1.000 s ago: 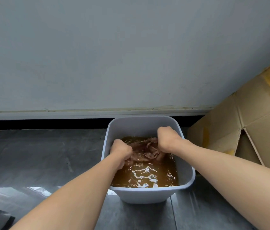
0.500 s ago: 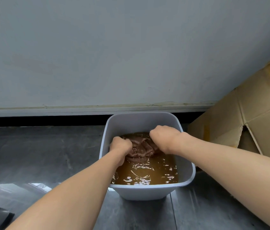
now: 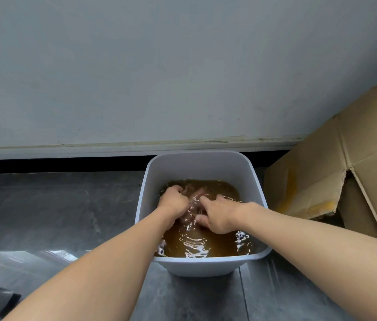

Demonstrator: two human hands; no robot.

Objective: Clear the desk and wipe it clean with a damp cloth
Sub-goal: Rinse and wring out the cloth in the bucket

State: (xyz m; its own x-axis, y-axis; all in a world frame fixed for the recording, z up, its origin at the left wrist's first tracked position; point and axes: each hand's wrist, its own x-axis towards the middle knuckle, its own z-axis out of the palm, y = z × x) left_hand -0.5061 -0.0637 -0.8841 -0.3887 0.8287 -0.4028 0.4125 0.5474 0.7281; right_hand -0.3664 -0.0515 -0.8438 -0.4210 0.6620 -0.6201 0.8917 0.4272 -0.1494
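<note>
Where the crumpled reddish-brown cloth [image 3: 194, 201] lies: half sunk in murky brown water [image 3: 194, 245], in the far half of the white square plastic tub [image 3: 206, 265], between our hands.
Left hand [image 3: 173, 201]: our fingers are curled tight, gripping the cloth's left side.
Right hand [image 3: 218, 216]: our fingers are bent with the thumb opposed, pinching the cloth's right side.
Tub: on dark grey floor tiles [image 3: 55, 216], with a brown cardboard box [image 3: 345, 172] to its right.
</note>
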